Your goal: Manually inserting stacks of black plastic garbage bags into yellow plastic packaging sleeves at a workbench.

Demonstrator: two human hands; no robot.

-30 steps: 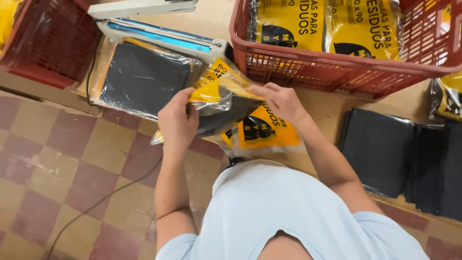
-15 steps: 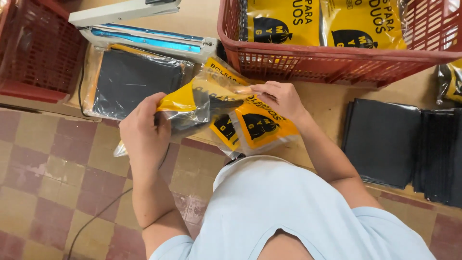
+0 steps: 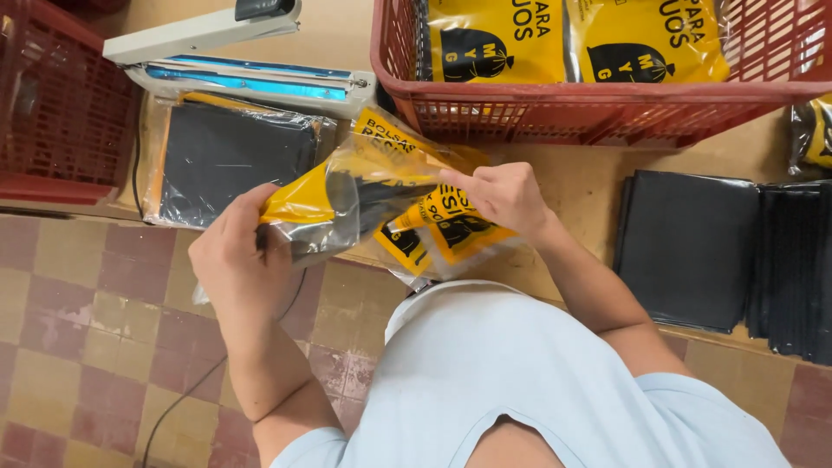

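Note:
My left hand [image 3: 236,251] grips one end of a yellow and clear plastic packet [image 3: 347,199] with folded black bags inside it. My right hand [image 3: 500,196] pinches the packet's other end, above the table's front edge. Under the packet lie more yellow printed packets [image 3: 438,238] on the table. A heat sealer [image 3: 251,78] with a white arm and a blue bar lies just beyond my left hand, with a packed stack of black bags [image 3: 230,156] in front of it.
A red plastic crate [image 3: 607,108] holding yellow packets stands at the back right. Another red crate [image 3: 61,113] stands at the left. Piles of folded black bags [image 3: 693,251] lie at the right. A black cable [image 3: 199,381] runs over the chequered tile floor.
My left hand has slid left and lower along the packet, stretching it out. My right hand has stayed at the packet's other end.

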